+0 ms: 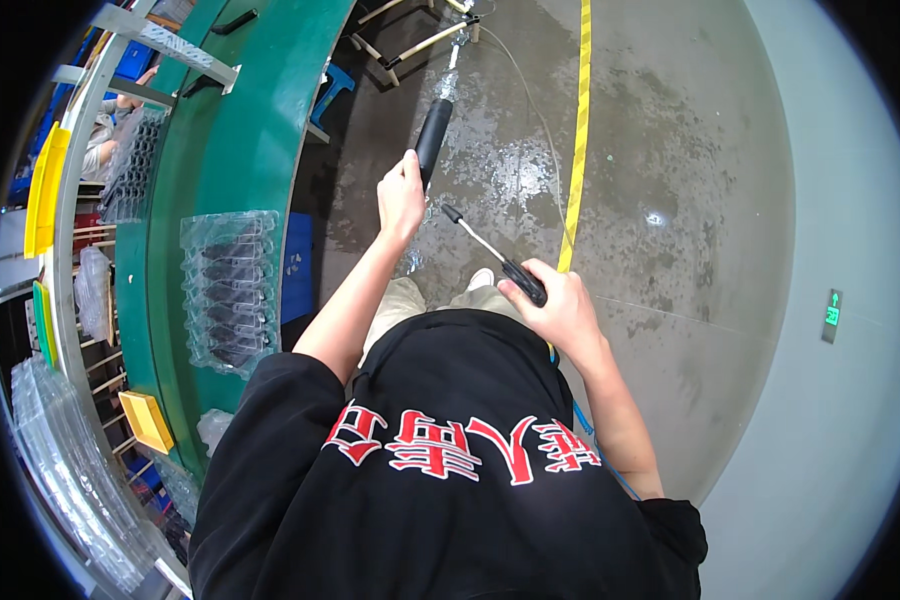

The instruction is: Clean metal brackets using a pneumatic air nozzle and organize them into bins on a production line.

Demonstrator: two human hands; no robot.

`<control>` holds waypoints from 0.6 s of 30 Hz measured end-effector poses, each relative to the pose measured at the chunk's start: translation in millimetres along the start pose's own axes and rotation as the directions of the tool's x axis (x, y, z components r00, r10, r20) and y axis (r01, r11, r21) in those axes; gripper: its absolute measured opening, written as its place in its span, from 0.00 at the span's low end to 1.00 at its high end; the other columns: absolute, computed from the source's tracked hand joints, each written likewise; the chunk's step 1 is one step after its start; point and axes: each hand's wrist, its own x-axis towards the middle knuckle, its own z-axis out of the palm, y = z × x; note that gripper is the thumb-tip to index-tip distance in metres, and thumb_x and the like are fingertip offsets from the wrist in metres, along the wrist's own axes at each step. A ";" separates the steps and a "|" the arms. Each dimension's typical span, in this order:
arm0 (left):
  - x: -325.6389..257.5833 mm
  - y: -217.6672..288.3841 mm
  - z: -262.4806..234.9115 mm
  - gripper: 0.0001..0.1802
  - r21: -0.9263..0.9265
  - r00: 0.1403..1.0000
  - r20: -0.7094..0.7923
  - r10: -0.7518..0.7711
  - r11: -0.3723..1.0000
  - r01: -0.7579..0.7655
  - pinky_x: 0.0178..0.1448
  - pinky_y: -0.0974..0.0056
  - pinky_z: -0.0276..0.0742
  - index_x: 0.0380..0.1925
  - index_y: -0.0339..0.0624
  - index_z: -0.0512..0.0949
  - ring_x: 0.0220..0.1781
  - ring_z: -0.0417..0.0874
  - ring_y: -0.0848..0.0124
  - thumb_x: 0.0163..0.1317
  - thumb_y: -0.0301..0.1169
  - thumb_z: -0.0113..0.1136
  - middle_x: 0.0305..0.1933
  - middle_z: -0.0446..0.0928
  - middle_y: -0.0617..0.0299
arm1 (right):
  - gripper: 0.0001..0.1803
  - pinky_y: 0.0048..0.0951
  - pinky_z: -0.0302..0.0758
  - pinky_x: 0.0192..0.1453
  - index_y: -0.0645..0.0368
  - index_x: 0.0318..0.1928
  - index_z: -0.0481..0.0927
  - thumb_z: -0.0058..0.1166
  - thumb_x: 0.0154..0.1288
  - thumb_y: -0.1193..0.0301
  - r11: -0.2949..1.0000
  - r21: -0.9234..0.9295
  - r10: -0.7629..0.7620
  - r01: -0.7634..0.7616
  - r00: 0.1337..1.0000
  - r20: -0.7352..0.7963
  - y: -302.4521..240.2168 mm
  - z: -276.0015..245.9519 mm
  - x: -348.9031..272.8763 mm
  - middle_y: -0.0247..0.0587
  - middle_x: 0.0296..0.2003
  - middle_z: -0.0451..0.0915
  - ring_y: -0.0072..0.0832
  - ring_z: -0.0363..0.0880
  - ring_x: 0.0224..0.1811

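My left hand is closed around the lower end of a black cylindrical part, held out ahead of me at a slant. Nearer my body, my right hand grips an air blow gun by its black body. The gun's thin metal nozzle points up and left, and its black tip ends just right of my left wrist, apart from the cylinder. A blue hose runs beside my right forearm. Fingers wrapped around both things are partly hidden.
Along my left runs a green workbench with a clear plastic tray on it. A metal frame, yellow bins and a partly visible person are beyond. Yellow floor tape, a blue crate and a pale wall surround me.
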 end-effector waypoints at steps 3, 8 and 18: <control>-10.6 0.6 -2.5 0.27 0.154 0.995 0.019 0.102 0.983 -0.104 0.29 0.62 0.70 0.31 0.36 0.79 0.21 0.74 0.65 0.66 0.53 0.50 0.20 0.75 0.60 | 0.17 0.33 0.67 0.25 0.61 0.34 0.79 0.63 0.61 0.58 1.000 0.010 0.016 -0.016 1.000 0.004 -2.7 -5.4 6.5 0.39 0.18 0.78 0.34 0.71 0.16; -27.4 9.2 -7.9 0.23 0.325 0.966 0.095 0.240 0.910 -0.258 0.33 0.61 0.72 0.33 0.37 0.79 0.22 0.75 0.63 0.63 0.50 0.57 0.21 0.76 0.59 | 0.16 0.31 0.65 0.25 0.62 0.34 0.80 0.62 0.61 0.59 0.999 0.027 0.036 -0.036 0.999 -0.012 -0.7 -13.2 21.8 0.38 0.18 0.78 0.30 0.68 0.17; -41.4 7.6 -13.8 0.19 0.360 0.933 0.168 0.319 0.861 -0.359 0.32 0.62 0.72 0.36 0.39 0.79 0.22 0.75 0.64 0.60 0.46 0.62 0.21 0.77 0.59 | 0.19 0.32 0.67 0.26 0.62 0.33 0.80 0.60 0.63 0.55 0.997 0.007 0.073 -0.073 0.992 -0.099 11.8 -21.9 52.6 0.39 0.19 0.78 0.32 0.71 0.18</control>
